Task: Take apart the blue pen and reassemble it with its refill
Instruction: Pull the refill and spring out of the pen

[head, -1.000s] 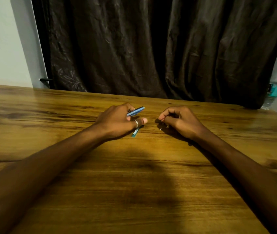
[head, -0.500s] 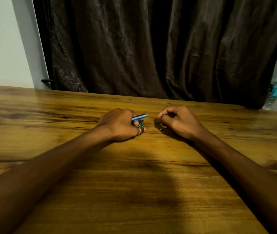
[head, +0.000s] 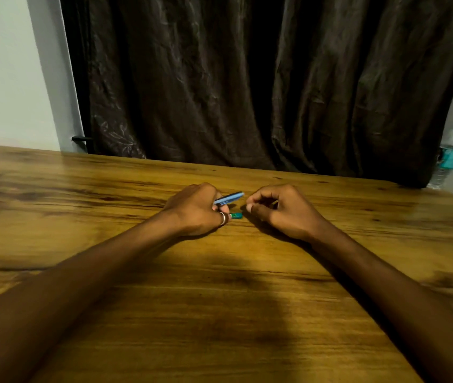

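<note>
1. Wooden worktop [head: 220, 299], grain running left to right; dark curtain [head: 247, 78] behind; bottle [head: 452, 150] at far right, well apart from the work.
2. Left hand [head: 195, 208]: resting on the worktop, clenched round the blue barrel [head: 229, 198], which sticks out to the right, tilted slightly up. Ring [head: 222, 218] on one finger.
3. Teal piece [head: 237, 215]: small, lying on the worktop just beside the left hand, below the barrel. Probably a cap or end part of the pen; too small to identify.
4. Right hand [head: 280, 208]: resting on the worktop just right of the barrel tip, fingers curled inward with the tips pinched together. Contents, if any, hidden; cannot tell whether a small part or the refill is held. Not touching the barrel.
5. Refill: not visible anywhere.
6. Step in hand, as a judgement: pen in pieces, barrel separate from the teal piece, so somewhere between the taking apart and the putting together; which side of that cannot be told.
7. Next move, likely: bringing the right-hand fingertips to the open barrel end, lined up with its axis, with the left hand steadying the barrel. Calls for fine alignment; small parts prone to rolling on the smooth wood.
</note>
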`<action>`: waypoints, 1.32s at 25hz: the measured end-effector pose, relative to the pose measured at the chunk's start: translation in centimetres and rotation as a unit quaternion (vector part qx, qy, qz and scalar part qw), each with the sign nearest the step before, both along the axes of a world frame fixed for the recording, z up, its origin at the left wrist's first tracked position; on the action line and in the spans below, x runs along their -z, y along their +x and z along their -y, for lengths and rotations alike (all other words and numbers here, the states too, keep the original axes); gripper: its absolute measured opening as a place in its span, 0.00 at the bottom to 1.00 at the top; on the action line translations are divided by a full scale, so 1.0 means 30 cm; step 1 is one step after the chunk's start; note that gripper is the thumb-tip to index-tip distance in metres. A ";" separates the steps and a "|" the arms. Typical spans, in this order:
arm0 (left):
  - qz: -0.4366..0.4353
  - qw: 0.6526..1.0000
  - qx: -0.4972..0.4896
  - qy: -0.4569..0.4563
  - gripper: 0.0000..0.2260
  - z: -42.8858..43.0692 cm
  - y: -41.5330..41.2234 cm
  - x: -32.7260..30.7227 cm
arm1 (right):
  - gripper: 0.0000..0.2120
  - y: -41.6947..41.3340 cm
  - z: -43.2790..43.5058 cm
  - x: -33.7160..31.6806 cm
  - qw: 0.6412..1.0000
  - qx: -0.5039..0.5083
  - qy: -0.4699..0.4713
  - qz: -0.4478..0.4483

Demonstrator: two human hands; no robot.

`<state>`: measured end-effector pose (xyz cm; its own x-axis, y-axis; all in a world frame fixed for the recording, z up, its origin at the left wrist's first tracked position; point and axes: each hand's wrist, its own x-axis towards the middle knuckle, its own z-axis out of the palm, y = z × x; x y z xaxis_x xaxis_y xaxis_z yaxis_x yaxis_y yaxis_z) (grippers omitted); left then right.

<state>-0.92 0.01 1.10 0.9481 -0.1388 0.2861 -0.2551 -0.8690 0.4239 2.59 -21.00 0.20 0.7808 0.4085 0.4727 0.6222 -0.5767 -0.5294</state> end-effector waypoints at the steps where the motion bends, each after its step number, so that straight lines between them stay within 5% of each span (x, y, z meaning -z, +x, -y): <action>1: 0.000 1.000 0.003 -0.003 0.11 -0.001 0.002 0.002 | 0.05 -0.001 -0.004 0.003 1.000 -0.007 -0.016 -0.004; 11: 0.022 0.999 0.027 -0.011 0.08 0.001 0.003 -0.002 | 0.04 -0.011 -0.037 0.003 0.995 -0.004 -0.101 -0.003; 16: 0.073 0.992 0.054 -0.084 0.05 0.001 -0.007 -0.010 | 0.06 -0.022 -0.040 -0.019 0.995 0.012 0.064 -0.075; 20: 0.036 0.980 0.080 -0.179 0.05 -0.001 -0.004 -0.013 | 0.05 -0.050 -0.062 -0.039 0.944 -0.016 0.272 -0.184; 33: -0.022 0.975 0.075 -0.206 0.06 -0.033 0.023 -0.018 | 0.07 -0.049 -0.033 -0.090 0.957 0.035 0.271 -0.100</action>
<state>-0.22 0.99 1.63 0.9383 -0.1587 0.3072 -0.3407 -0.5764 0.7428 1.12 -20.00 2.91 0.8942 0.0895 0.4387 0.4473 -0.2209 -0.8667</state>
